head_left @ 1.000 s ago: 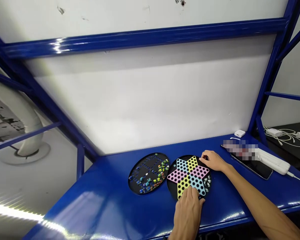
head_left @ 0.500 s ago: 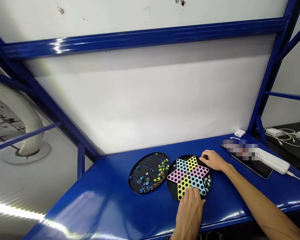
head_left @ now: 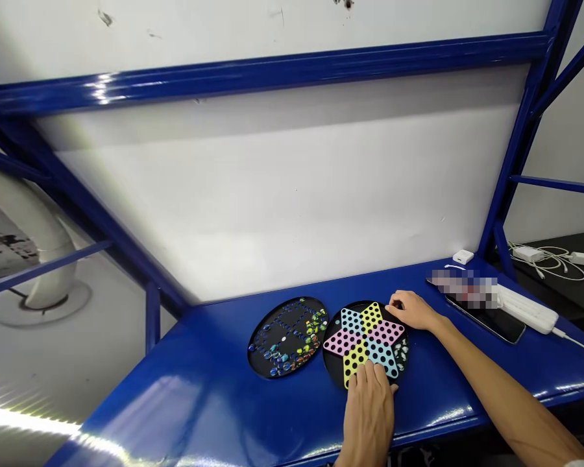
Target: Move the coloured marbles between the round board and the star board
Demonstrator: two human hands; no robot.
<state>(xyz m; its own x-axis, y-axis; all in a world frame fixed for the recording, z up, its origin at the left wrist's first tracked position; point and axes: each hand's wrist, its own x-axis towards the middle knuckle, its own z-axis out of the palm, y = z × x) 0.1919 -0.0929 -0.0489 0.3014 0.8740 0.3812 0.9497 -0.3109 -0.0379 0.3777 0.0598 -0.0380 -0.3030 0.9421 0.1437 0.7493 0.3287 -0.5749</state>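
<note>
Near the front edge of the counter (head_left: 175,395), left hand (head_left: 368,418) palm down, fingers (head_left: 370,375) partly spread, tips on the lower part of a six-pointed Chinese checkers star (head_left: 365,338), between its yellow and light-blue points. Right hand (head_left: 411,310) reaching in from the right, fingers lightly curled, tips at the upper right of the star, by the rim of a round black tray (head_left: 331,366). Whether either hand has a firm hold: impossible to tell.

Star lying on that tray, its points in pink, yellow and light blue, pierced with black holes. Clear and white marbles (head_left: 401,353) in the tray's right-hand gap, beside the star.

Just left, almost touching, a second round black tray (head_left: 267,340), with coloured glass marbles (head_left: 312,327) mostly along its right and lower rim.

Toward the counter's right end, a black smartphone (head_left: 491,324), partly blurred, beside a white power strip (head_left: 525,309) with a white cable (head_left: 577,344); farther back, near the rear edge, a small white box (head_left: 462,257).
</note>
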